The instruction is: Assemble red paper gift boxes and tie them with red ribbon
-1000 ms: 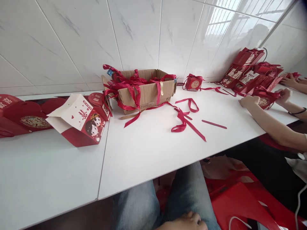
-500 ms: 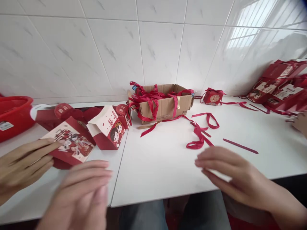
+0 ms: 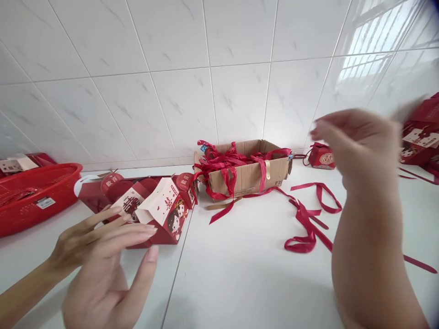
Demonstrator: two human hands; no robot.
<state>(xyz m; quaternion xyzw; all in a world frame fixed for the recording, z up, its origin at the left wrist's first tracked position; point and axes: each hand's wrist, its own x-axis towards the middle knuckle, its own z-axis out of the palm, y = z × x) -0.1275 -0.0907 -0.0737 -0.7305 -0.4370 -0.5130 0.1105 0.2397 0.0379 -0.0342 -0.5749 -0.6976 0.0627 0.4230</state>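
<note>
My left hand (image 3: 109, 269) is open above the near left part of the table, thumb apart from the fingers, holding nothing. Its fingertips come close to a red and cream gift box (image 3: 164, 210) with two cartoon faces on it. My right hand (image 3: 356, 141) is raised at the right, blurred, its fingertips near the thumb; I cannot see anything in it. Just behind it stands a small red box (image 3: 320, 156), partly covered. Another person's hand (image 3: 80, 240) reaches in from the left, over a second red box (image 3: 128, 203) with a printed pattern.
A cardboard box (image 3: 247, 180) full of red ribbons stands against the tiled wall. Loose red ribbon (image 3: 302, 228) lies on the white table (image 3: 240, 283). At the left is a red plastic basket (image 3: 58, 192); stacked red boxes (image 3: 420, 137) are at the far right.
My right hand has risen from the table's front edge toward the wall. The thumb of my left hand has spread. The other person's printed box has moved back. The view has tilted up.
</note>
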